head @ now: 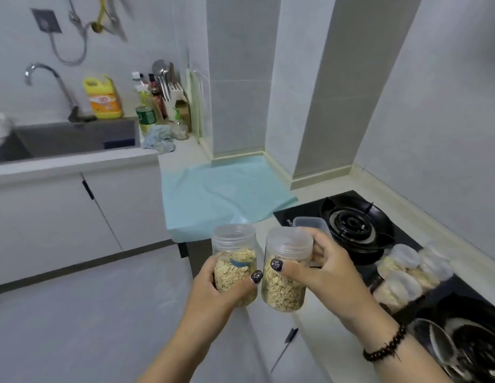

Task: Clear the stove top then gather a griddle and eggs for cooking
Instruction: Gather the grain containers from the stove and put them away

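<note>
Grip, left hand point(213, 286): we record the fingers wrapped round the lower body of a clear, lidded left jar point(234, 261) of pale flakes, thumb across its front. Grip, right hand point(321, 269): clamped likewise on a matching right jar point(285, 275), thumb on the front wall, fingers behind. Both jars are upright, side by side and almost touching, held in the air near the counter's front edge; we judge they are being carried off the stove, one per hand to save trips.

Stove top point(301, 214), right of the hands: black glass, far burner point(354, 225) bare. A clear lidded box point(310, 223) stands on it just behind the right hand. Further jars point(406, 275) with pale contents cluster on the glass between the burners, so clearing is, in our judgement, unfinished. A glass lid and dark pan point(467, 346) occupy the near right corner.

Blue cloth point(224, 194), spread on the counter left of the stove: a likely landing place.

Sink point(75, 139), far left, with a yellow bottle point(102, 98) behind it.

Griddle, eggs: we see neither.
</note>
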